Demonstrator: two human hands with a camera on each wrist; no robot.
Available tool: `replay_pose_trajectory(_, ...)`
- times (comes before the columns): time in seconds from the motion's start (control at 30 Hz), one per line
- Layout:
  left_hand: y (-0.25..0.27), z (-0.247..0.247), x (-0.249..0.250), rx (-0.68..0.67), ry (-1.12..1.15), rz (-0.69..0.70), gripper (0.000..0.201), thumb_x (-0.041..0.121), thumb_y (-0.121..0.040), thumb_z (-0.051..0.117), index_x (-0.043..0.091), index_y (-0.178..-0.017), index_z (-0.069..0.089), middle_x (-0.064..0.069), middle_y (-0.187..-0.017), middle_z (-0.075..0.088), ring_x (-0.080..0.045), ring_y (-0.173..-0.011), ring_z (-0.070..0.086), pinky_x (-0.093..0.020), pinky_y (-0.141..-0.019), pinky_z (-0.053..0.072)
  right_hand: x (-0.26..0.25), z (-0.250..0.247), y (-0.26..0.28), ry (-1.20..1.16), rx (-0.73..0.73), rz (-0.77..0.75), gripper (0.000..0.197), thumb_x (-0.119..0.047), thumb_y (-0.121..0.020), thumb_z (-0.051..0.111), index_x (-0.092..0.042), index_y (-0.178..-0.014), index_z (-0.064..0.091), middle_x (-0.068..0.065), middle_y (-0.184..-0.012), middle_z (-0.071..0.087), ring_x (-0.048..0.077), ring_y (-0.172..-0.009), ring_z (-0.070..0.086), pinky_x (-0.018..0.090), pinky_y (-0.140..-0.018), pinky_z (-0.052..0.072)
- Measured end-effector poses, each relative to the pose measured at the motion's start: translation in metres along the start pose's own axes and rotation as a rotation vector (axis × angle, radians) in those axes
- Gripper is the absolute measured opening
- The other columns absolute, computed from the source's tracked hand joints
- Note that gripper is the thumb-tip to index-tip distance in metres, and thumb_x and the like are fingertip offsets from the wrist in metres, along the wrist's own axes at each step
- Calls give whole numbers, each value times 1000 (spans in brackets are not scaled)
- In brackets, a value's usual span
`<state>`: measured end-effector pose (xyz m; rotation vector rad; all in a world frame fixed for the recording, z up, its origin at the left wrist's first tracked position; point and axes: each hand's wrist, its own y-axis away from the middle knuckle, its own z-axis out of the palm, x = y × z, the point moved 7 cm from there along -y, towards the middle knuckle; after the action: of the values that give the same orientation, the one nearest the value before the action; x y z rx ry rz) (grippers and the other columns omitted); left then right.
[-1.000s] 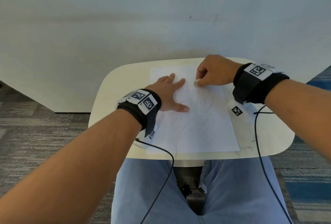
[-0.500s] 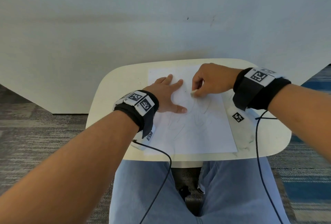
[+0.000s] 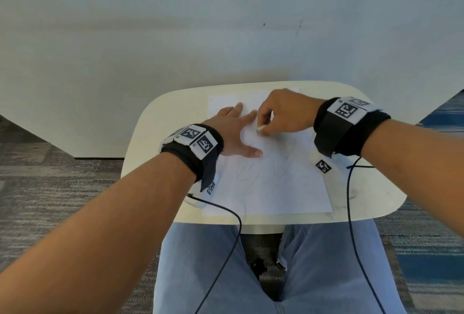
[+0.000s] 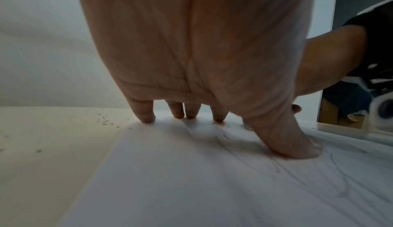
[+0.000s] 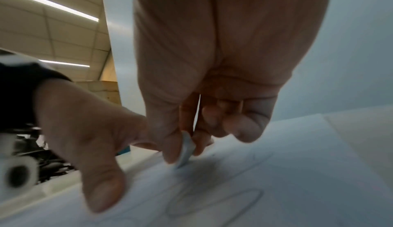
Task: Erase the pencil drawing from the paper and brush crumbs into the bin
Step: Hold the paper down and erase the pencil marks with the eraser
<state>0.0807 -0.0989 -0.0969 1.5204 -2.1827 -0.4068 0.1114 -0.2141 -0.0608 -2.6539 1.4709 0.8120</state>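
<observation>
A white sheet of paper [image 3: 271, 183] with faint pencil lines lies on a small cream table [image 3: 155, 138]. My left hand [image 3: 237, 133] lies flat on the sheet's upper left part, fingers spread and pressing it down [image 4: 212, 112]. My right hand [image 3: 281, 115] pinches a small white eraser [image 3: 261, 128] between thumb and fingers, its tip on the paper just right of the left index finger. In the right wrist view the eraser [image 5: 187, 150] touches the sheet above pencil loops [image 5: 214, 202]. Dark crumbs [image 4: 104, 121] lie on the table left of the paper.
A pale wall [image 3: 226, 25] rises right behind the table. My legs in blue jeans [image 3: 276, 271] are under the table's near edge. Two black cables [image 3: 233, 233] hang from the wristbands. Grey carpet [image 3: 50, 188] surrounds the table. No bin shows.
My right hand with the eraser has moved left and toward me across the paper, closer to the left index finger. The left hand has stayed flat on the sheet.
</observation>
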Motion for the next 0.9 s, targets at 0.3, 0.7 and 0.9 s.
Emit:
replay_pose_trajectory(0.3,1,-1,0,-4,-8,-9,110,75,-76,60,38,-155,-6,2,-164,-14,-18,-151,-10,-49,-119,13,30,-8,9,26,-94,100,14,-39,-75,76,-25,-73,75,-5,-78,73,22,-80,68,34,-74,54)
replay_pose_trajectory(0.7,4,-2,1,-23,-29,-17,109,74,-76,61,38,-156,-4,3,-165,-13,-17,-151,-8,-50,-119,16,47,-14,13,-172,-17,202,18,-33,-88,68,-15,-84,68,4,-74,68,19,-49,64,28,-60,52)
replay_pose_trajectory(0.9,9,-1,67,53,-175,140,99,70,-85,53,26,-158,2,-1,-166,-6,-21,-151,4,-53,-119,16,64,-9,9,-453,76,361,15,-16,-100,49,-6,-89,50,13,-66,50,27,-51,50,33,-52,46)
